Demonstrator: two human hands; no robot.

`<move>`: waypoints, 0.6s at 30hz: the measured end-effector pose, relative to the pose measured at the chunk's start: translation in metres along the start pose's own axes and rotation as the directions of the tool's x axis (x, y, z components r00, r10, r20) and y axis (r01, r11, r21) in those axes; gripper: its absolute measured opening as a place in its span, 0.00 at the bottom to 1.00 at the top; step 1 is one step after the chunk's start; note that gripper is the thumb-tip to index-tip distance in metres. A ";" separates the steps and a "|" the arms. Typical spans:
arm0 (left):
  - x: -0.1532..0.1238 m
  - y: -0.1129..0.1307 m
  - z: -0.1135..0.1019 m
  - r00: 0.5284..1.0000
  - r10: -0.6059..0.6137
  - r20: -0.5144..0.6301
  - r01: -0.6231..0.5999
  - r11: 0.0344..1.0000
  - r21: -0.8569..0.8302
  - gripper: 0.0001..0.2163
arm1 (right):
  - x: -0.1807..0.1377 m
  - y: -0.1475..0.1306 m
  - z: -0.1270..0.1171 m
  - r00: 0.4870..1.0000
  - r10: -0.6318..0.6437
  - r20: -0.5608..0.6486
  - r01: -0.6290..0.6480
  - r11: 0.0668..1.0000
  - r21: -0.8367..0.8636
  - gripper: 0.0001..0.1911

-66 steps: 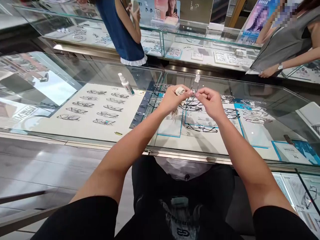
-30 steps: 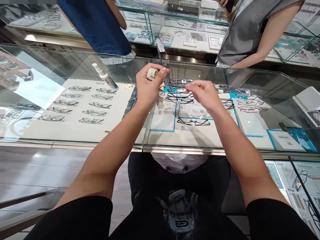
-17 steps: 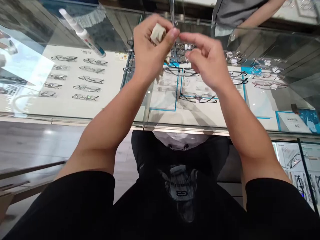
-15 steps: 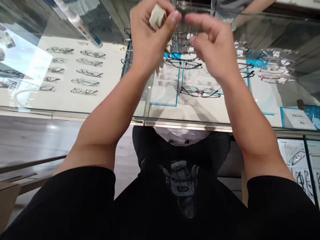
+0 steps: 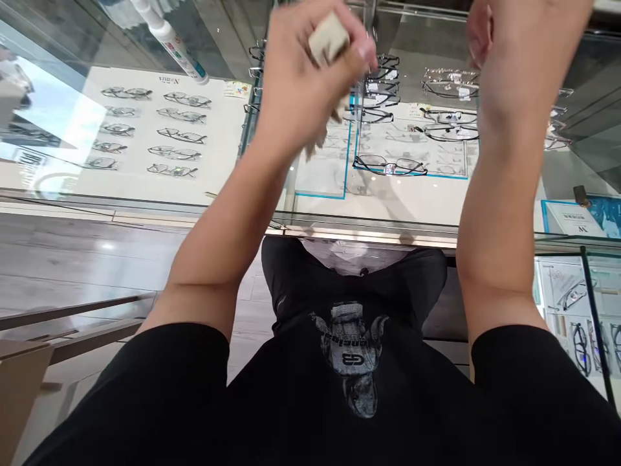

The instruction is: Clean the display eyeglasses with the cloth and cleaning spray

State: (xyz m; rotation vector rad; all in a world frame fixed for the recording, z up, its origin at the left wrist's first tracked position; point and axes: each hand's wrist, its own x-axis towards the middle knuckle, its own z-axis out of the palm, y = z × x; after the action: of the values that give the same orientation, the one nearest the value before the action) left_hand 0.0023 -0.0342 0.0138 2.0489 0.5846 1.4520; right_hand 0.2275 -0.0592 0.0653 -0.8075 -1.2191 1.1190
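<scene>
Over the glass display counter point(image 5: 369, 206), my left hand point(image 5: 310, 71) is closed around a crumpled beige cloth point(image 5: 328, 39). Part of the cloth pokes out above the curled fingers, and loose ends hang below the palm. My right hand point(image 5: 514, 48) is up at the top right edge, bent at the wrist and apart from the left. Its fingers are mostly cut off by the frame or turned away, so their grip is hidden. Beneath the hands, eyeglasses point(image 5: 389, 167) lie in rows inside the case.
A white spray bottle point(image 5: 177, 52) lies on the glass at upper left. More eyeglasses point(image 5: 182, 135) fill the left section. A small sign card point(image 5: 572, 219) stands at right, above another case of glasses point(image 5: 579, 349). A wooden chair point(image 5: 72, 310) is at lower left.
My right hand has moved up and to the right, away from the left hand. My left hand has shifted slightly right, still holding the cloth.
</scene>
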 end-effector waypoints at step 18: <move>-0.219 0.132 0.062 0.605 -0.779 0.164 0.765 0.511 -0.393 0.10 | -0.293 0.055 0.026 0.945 0.305 0.121 -0.171 0.771 -0.613 0.21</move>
State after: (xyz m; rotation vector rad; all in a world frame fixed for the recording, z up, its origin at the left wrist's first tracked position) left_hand -0.0046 -0.2833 -0.0695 1.1326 0.9455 0.9263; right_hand 0.1968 -0.3248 -0.0685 -1.3841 -1.7316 1.0463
